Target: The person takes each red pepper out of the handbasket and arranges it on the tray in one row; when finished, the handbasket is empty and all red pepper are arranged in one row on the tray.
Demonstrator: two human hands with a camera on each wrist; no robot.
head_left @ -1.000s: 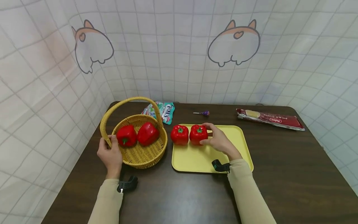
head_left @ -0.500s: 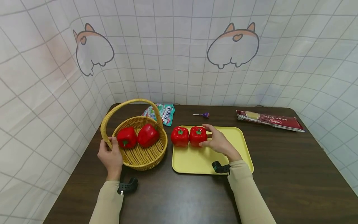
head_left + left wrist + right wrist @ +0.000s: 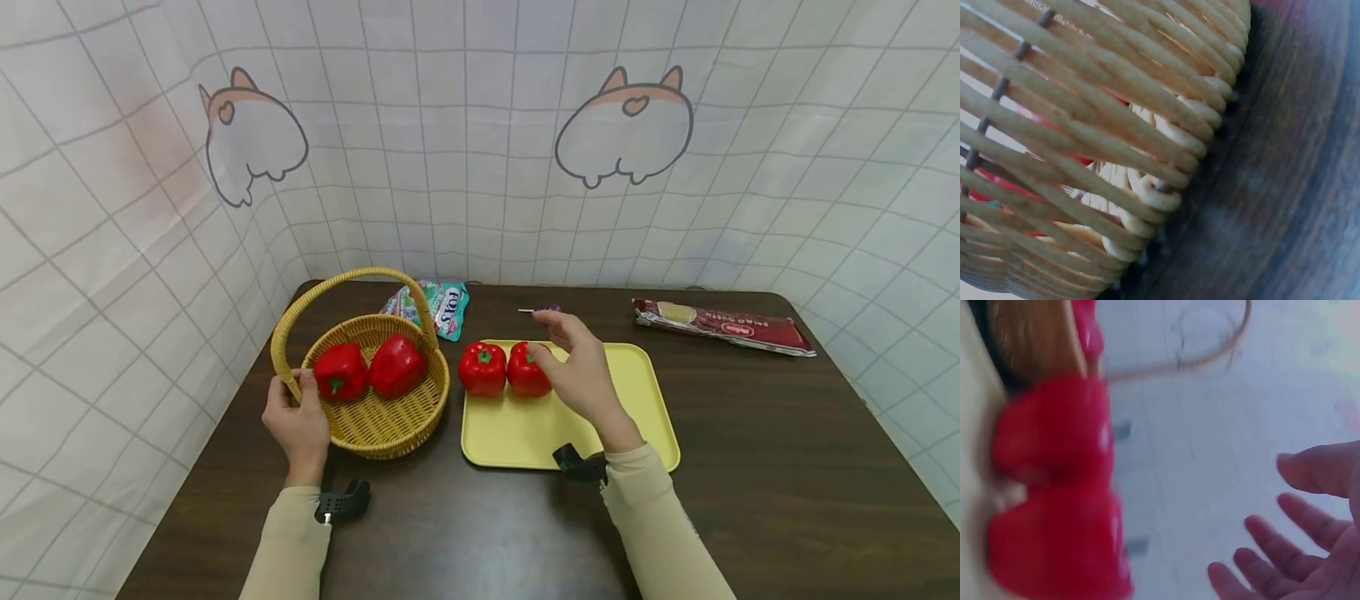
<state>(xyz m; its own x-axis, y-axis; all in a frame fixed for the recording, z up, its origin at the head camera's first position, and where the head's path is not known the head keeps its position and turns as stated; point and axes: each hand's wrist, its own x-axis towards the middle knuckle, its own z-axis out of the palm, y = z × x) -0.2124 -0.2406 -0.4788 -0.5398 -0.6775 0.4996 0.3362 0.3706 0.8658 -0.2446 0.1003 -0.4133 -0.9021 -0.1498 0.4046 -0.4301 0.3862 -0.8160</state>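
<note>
At the left of the table (image 3: 787, 433), the basket (image 3: 382, 421) stands upright beneath its arched handle (image 3: 375, 272). The left hand (image 3: 300, 427) grips it at the handle's left foot. Within lie, side by side, the left basket pepper (image 3: 341, 367), stem toward the near side, and the right basket pepper (image 3: 397, 365). Right of the basket, the tray (image 3: 517, 437) bears the left tray pepper (image 3: 482, 372) and the right tray pepper (image 3: 523, 377), adjacent, stems up. Above the tray, the right hand (image 3: 583, 375) is widely spread, thumb apart from fingers, holding nothing; the right wrist view shows it clear of these two. Behind lie, left to right, a bag (image 3: 450, 308), a lollipop (image 3: 553, 307), partly hidden by the right hand, and a packet (image 3: 727, 327).
</note>
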